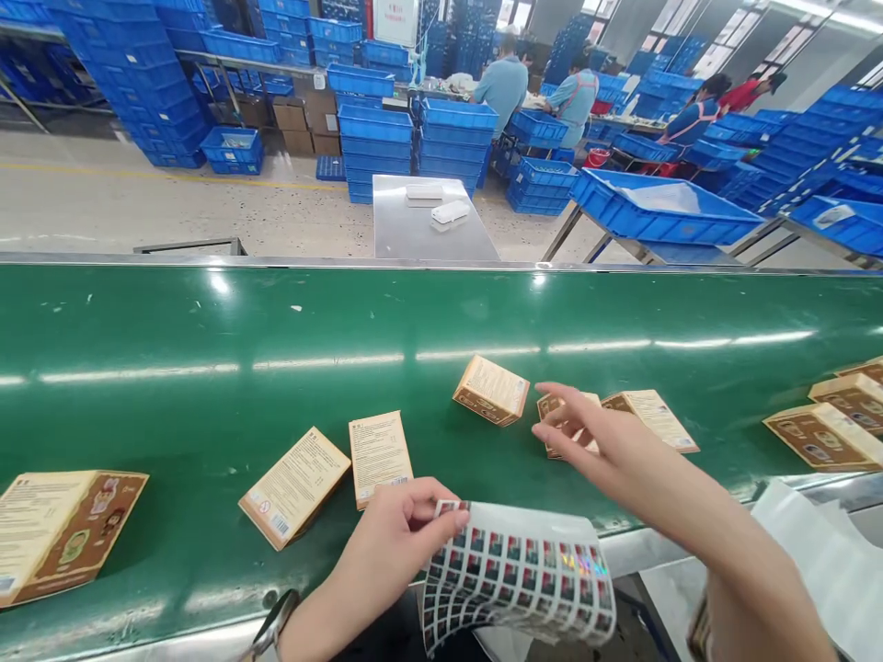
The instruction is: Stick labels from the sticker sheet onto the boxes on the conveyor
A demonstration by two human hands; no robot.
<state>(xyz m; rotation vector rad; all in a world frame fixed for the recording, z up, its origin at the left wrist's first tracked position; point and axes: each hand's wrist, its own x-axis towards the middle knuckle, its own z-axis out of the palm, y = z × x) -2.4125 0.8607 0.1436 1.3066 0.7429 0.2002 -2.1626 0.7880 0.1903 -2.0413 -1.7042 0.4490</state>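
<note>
Between the thumb and fingers of my left hand [400,538] is a curling sheet of stickers [524,570], printed with rows of small dark and red squares, some with a rainbow shine. My right hand [586,432] reaches over the green belt with thumb and index finger apart; no item shows between them. Behind its fingers a small brown and cream box [590,441] is partly covered. Just left of the fingertips lies another box [492,390], and a further box [655,418] rests behind the wrist. Two boxes, one tilted [296,487] and one straighter [380,455], lie beyond my left hand.
A larger-looking box [62,533] is at the belt's left, and several boxes [824,437] sit at its right end. Past the conveyor belt [207,322] stand a metal table [428,230], stacked blue crates [376,152] and several people working. White paper [820,552] lies at lower right.
</note>
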